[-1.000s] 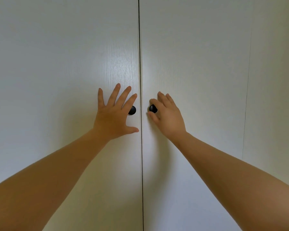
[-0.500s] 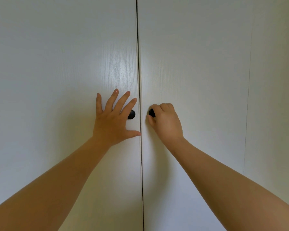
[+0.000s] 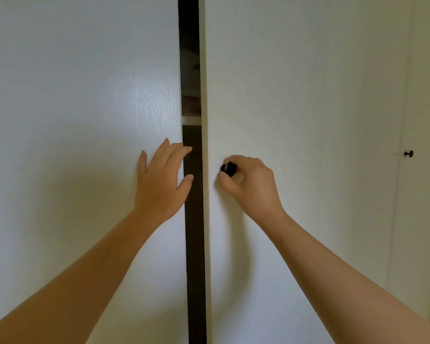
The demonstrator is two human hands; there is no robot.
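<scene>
Two tall white cupboard doors fill the view. The right door [image 3: 308,95] stands slightly ajar, with a dark gap [image 3: 193,244] between it and the left door [image 3: 72,95]. My right hand [image 3: 252,184] pinches the right door's round black knob [image 3: 229,168]. My left hand [image 3: 160,180] lies flat on the left door near its edge, fingers straight and reaching over the gap. The left door's knob is hidden behind that hand.
Inside the gap a pale shelf edge [image 3: 191,120] shows at mid height, with dim shapes above it. A further white door with a small dark knob [image 3: 408,153] stands at the far right.
The right door has swung out toward me, opening a dark gap where the two doors met. My right hand closed on its knob. My left hand stayed flat on the left door.
</scene>
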